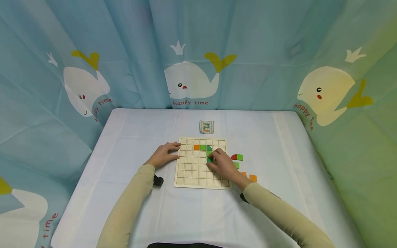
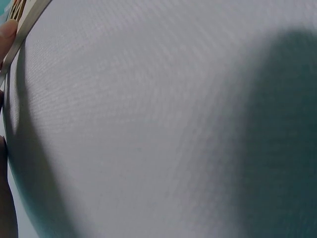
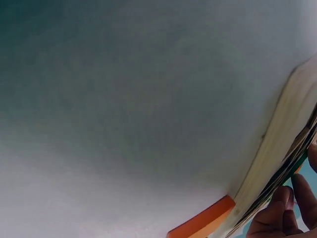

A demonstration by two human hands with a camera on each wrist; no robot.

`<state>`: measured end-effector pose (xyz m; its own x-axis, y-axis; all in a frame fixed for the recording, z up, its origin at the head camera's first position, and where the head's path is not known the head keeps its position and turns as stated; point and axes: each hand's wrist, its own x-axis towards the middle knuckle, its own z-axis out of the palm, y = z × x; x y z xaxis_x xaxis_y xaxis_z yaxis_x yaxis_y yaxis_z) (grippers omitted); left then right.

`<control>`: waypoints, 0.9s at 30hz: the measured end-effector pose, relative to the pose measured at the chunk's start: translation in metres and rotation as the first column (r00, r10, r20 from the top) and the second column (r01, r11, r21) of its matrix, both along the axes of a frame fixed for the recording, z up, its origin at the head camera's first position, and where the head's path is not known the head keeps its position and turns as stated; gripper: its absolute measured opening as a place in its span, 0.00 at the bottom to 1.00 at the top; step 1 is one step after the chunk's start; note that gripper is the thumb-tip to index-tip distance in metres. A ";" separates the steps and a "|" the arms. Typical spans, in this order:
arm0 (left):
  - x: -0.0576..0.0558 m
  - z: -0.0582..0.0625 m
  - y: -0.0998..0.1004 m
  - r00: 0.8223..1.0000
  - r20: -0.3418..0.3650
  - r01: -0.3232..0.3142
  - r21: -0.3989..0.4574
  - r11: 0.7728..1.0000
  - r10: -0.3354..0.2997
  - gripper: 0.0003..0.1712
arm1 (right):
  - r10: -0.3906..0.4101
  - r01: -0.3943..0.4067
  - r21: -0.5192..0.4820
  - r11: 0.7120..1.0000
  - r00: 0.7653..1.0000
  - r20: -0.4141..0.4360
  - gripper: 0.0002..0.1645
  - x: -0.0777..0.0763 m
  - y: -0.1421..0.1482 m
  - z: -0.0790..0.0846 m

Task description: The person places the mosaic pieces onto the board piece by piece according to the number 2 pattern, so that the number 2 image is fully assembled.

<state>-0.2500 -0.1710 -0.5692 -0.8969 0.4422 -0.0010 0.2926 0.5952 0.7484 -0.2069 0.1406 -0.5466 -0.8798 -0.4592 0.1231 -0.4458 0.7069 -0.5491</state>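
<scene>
A pale wooden grid board (image 1: 187,169) lies on the table, with an orange square tile (image 1: 196,147), a light green square tile (image 1: 203,147) and a dark green quarter-round tile (image 1: 209,148) in one row of its cells. Below that row, a second light green tile (image 1: 209,153) is partly covered by my right hand (image 1: 224,165). Thumb and fingertips of this hand pinch another dark green tile (image 1: 209,160) at the board surface. My left hand (image 1: 163,154) rests along the board's left edge, fingers stretched and fingertips on the rim; the left wrist view catches only a fingertip (image 2: 7,30) there.
Right of the board lie a red quarter-round tile (image 1: 234,157), light green tiles (image 1: 240,157) and orange tiles (image 1: 253,178), some partly hidden by the right arm. A small pattern card (image 1: 206,127) sits beyond the board. Whale-print curtains (image 1: 192,82) surround the white table (image 1: 130,137).
</scene>
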 end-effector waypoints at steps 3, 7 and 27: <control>0.000 0.000 0.000 1.000 0.000 -0.004 0.000 1.000 0.004 0.31 | -0.008 0.008 0.003 1.000 1.000 -0.004 0.15 0.000 -0.002 0.001; 0.001 0.001 0.001 1.000 0.008 -0.006 0.000 1.000 0.006 0.31 | -0.021 0.021 -0.015 1.000 1.000 0.007 0.14 0.000 -0.002 0.000; 0.002 0.004 0.001 1.000 -0.004 -0.007 -0.023 1.000 0.007 0.30 | -0.039 0.040 -0.096 0.995 0.999 0.011 0.14 -0.003 0.005 0.003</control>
